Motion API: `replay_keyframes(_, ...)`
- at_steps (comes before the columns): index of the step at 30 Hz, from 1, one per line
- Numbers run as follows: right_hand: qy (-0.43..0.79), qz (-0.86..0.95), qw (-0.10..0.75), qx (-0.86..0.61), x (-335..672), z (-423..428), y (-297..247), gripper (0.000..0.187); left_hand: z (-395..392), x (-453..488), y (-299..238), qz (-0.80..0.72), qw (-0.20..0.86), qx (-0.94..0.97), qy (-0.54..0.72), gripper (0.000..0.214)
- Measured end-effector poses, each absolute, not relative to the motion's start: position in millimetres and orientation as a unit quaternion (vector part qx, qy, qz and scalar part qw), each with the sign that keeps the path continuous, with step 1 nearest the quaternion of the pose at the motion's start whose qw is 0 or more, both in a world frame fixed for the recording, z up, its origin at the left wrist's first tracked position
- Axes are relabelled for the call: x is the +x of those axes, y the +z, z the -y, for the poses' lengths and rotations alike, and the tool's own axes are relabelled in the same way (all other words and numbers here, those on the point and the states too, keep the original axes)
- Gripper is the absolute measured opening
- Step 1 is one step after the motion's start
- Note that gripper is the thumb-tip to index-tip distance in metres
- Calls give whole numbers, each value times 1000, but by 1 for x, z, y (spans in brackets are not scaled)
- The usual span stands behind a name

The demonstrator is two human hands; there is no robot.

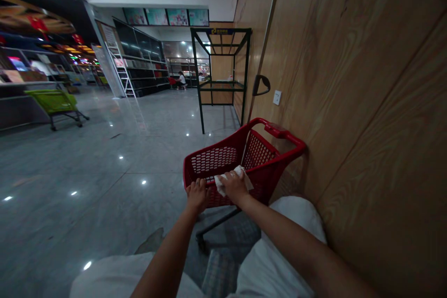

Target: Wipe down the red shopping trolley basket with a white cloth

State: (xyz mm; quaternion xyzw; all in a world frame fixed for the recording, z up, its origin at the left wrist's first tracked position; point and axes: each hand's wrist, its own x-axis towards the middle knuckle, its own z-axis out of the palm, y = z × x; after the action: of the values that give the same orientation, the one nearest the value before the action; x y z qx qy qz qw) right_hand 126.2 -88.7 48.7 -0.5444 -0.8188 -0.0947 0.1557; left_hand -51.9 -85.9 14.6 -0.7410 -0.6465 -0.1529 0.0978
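Firmly, the right hand (234, 187) pins a white wipe (243, 174) under its palm on the near edge of a red plastic shopping cart (218, 158), while the left hand (196, 194) curls over that edge, steadying the cart beside a wood-panelled wall (349, 102).

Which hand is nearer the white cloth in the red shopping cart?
Right hand: it lies on the white cloth. The left hand rests on the red shopping cart, just beside the cloth.
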Motion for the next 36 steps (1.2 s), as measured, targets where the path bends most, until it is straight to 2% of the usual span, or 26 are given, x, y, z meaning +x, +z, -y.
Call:
replay_keyframes(4,-72,829,169,-529,94,89,45,35,91,-52,20,645,81,-748,-135,29)
replay_keyframes(7,-83,848,158,-499,107,87,47,36,93,-52,22,644,70,-750,-136,30)
replay_keyframes(16,-207,819,98,-526,259,80,82,35,93,-50,16,640,74,-748,-159,31)
replay_keyframes(20,-227,801,90,-546,288,80,93,38,93,-47,17,644,73,-744,-161,31)
replay_keyframes(24,-186,786,103,-581,250,83,83,34,93,-46,19,652,62,-740,-156,32)
replay_keyframes(31,-82,825,150,-539,124,93,51,38,96,-47,21,652,65,-740,-153,31)
replay_keyframes(36,-83,842,137,-515,112,91,53,33,95,-51,17,638,69,-750,-158,31)
